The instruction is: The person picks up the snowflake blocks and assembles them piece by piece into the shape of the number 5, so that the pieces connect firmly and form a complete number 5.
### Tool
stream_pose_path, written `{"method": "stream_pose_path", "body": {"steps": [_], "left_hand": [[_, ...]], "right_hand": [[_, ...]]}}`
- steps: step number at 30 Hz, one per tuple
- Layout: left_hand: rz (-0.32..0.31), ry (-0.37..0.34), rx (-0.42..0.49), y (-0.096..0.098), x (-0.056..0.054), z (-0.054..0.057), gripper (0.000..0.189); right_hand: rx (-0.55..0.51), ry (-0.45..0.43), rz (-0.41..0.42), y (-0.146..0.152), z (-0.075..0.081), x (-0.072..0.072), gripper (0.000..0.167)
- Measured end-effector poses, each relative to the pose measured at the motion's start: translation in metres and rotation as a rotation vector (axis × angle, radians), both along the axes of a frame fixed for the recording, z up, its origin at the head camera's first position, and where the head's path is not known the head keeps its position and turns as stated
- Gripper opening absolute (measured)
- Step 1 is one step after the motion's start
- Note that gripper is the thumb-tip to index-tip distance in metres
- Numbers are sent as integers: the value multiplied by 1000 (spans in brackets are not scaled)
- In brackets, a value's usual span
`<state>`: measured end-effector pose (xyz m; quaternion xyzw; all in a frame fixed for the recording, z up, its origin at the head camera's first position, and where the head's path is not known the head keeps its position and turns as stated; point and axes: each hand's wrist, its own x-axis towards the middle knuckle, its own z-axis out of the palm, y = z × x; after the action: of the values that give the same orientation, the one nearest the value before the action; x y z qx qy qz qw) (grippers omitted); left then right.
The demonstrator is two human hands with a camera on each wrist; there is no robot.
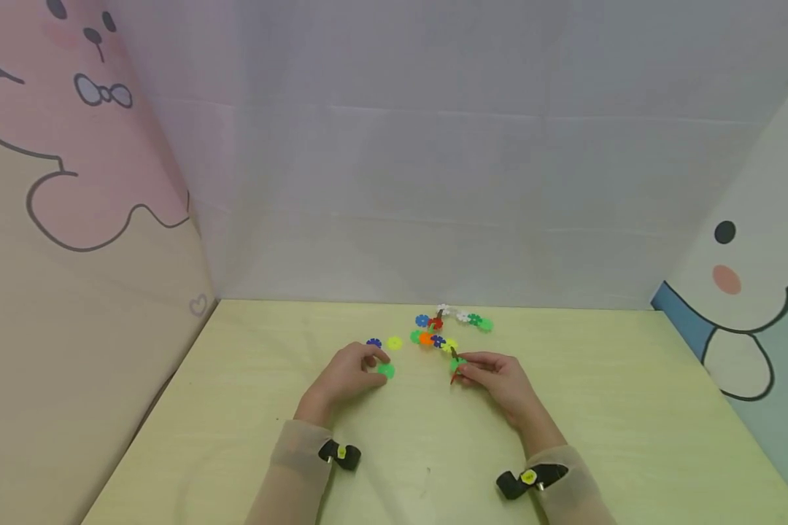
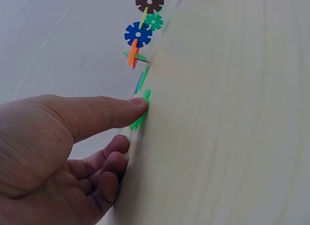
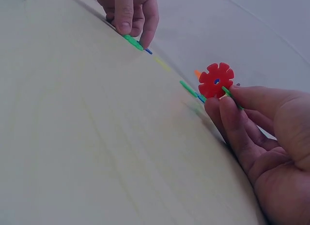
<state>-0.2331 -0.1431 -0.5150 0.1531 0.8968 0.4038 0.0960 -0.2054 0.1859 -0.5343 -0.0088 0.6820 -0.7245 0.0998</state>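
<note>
Small notched plastic discs, the interlocking snowflake kind, lie about the middle of the table. My left hand [image 1: 349, 373] has thumb and index finger at opposite edges of a light green disc [image 1: 386, 371], pinching it at the tabletop; its other fingers curl inward in the left wrist view. Between thumb and fingers, my right hand [image 1: 499, 378] grips a green disc [image 1: 457, 365]. A red disc [image 3: 216, 81] is slotted onto that one and stands facing the right wrist camera. A brown disc [image 1: 454, 354] is beside it, at the near end of a colourful disc chain [image 1: 426, 338].
Past the left hand lie a dark blue disc [image 1: 373, 343] and a yellow disc [image 1: 395, 343]. The chain bends back through a red disc [image 1: 436, 323] toward white discs [image 1: 462, 316] and a green disc [image 1: 486, 324]. Behind the table [image 1: 236, 364] hangs a pale curtain [image 1: 394, 182].
</note>
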Motion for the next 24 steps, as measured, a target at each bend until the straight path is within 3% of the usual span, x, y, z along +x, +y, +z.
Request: {"method": "stream_pose_path", "body": {"steps": [24], "left_hand": [[-29, 20, 1, 3, 4, 2, 23]], "right_hand": [[76, 47, 1, -3, 0, 0, 33]]}}
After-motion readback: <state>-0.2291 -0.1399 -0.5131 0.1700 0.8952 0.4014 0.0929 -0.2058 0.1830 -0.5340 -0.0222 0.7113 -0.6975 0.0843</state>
